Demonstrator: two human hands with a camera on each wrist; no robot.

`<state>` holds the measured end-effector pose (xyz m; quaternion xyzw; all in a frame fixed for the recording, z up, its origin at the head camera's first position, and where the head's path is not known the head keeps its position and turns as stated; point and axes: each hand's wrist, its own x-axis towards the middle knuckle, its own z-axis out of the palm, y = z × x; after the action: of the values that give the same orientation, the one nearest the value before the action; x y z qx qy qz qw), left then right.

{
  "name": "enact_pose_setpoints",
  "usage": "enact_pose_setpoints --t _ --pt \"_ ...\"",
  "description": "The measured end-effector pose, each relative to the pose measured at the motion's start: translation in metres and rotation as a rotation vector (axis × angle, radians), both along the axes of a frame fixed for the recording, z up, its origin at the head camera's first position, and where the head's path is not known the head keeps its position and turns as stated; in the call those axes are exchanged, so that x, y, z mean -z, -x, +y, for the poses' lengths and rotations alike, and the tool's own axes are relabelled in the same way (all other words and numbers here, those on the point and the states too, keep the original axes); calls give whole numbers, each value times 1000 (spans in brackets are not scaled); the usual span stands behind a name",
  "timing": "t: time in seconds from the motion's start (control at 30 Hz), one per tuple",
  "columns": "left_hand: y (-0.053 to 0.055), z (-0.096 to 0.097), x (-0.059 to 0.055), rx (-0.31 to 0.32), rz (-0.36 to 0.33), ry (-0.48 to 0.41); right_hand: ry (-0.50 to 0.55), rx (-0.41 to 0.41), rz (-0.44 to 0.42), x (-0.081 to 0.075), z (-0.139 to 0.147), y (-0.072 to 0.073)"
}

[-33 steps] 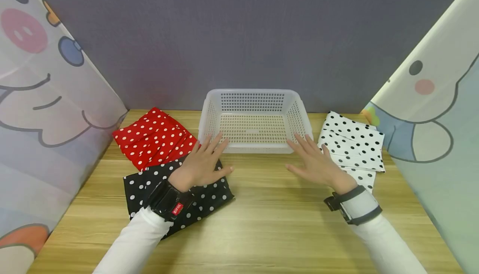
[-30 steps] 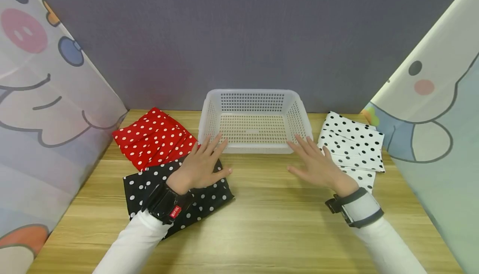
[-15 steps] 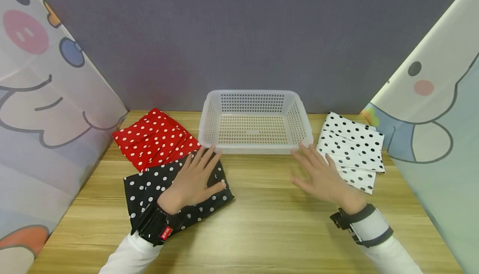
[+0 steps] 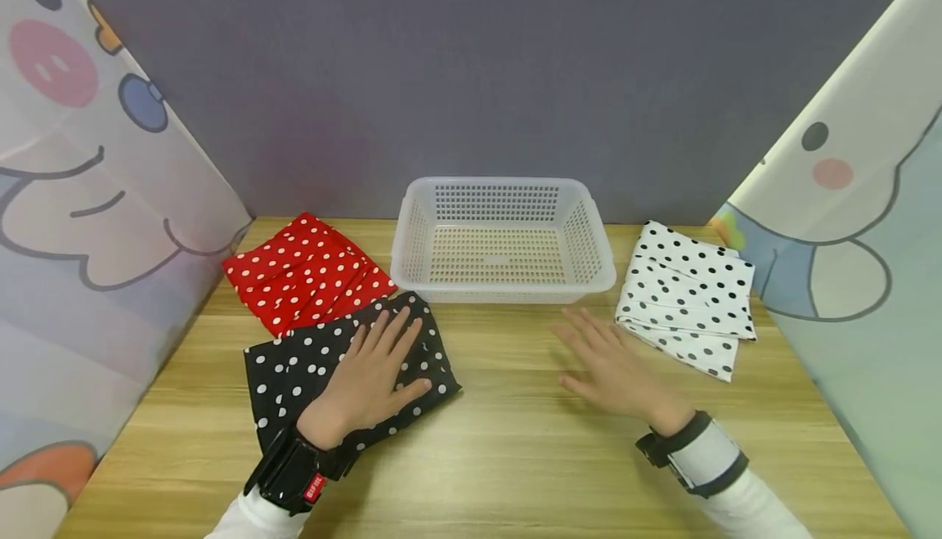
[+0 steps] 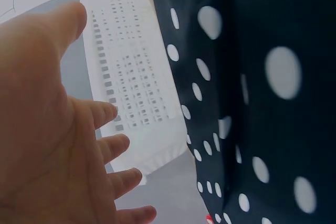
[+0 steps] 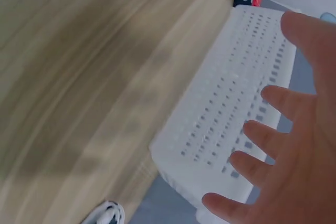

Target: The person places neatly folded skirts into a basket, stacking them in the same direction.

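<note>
My left hand, palm down with fingers spread straight, is over a folded black cloth with white dots. In the left wrist view, a gap shows between its palm and the cloth. My right hand hovers over the wooden table, fingers extended, left of and nearer than a folded white cloth with black dots. Neither hand holds anything. Beyond both hands stands a white perforated plastic basket with nothing inside. A folded red cloth with white dots lies to its left, its near edge meeting the black cloth.
A grey panel rises behind the basket. Cartoon-printed walls enclose the table on the left and right. Each wrist wears a dark strap, the left strap bearing a red tag.
Both hands have drawn back from the basket's front rim toward the near side. The left hand has come further over the black cloth; the right has moved off the white cloth. Cloths and basket stay put.
</note>
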<state>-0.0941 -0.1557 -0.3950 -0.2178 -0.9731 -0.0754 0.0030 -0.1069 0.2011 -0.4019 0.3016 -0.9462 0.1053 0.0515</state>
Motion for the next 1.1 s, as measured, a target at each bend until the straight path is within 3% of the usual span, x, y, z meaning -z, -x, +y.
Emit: enact_pose_setpoints --t 0.33,0.67,0.8,1.1 --pt "-14 -17 9 -54 -21 -6 50 -59 -27 4 -23 8" --pt "-37 -41 18 -140 -32 -29 52 -104 -37 5 -52 17" --pt "-44 -49 20 -162 -22 -21 48 -158 -45 9 -68 19" --pt "-49 -67 21 -216 -4 -8 15 -259 -72 14 -105 21"
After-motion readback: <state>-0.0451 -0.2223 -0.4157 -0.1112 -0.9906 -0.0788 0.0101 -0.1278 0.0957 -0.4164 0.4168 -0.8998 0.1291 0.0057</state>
